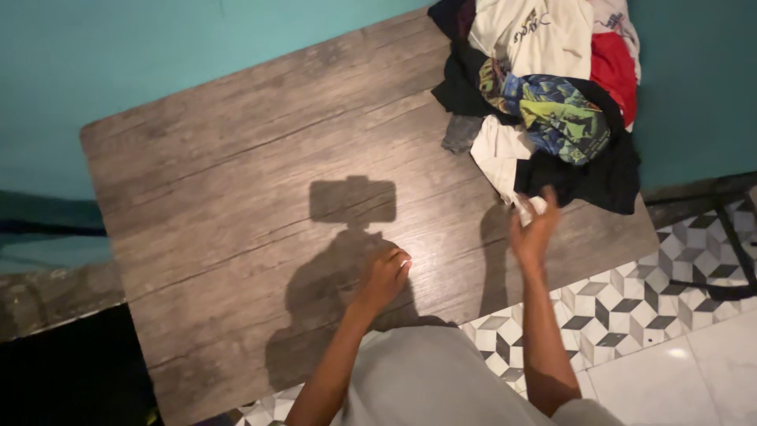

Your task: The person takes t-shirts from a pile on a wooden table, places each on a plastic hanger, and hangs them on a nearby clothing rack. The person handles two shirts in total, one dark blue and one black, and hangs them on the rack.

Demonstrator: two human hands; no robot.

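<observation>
A pile of clothes [552, 102] lies on the far right corner of the grey wooden table [236, 181]. It holds white, black and red garments and a blue-green patterned one [561, 114]. My right hand [535, 230] is raised at the pile's near edge, with its fingers pinched on the corner of a white garment [498, 154]. My left hand [384, 280] rests on the tabletop near the front edge, fingers bent with the tips on the wood, holding nothing.
A teal wall [118, 55] runs behind the table. Patterned floor tiles [615, 308] and plain white tiles [694, 371] lie to the right. My shadow falls across the middle of the tabletop. A dark gap sits at lower left.
</observation>
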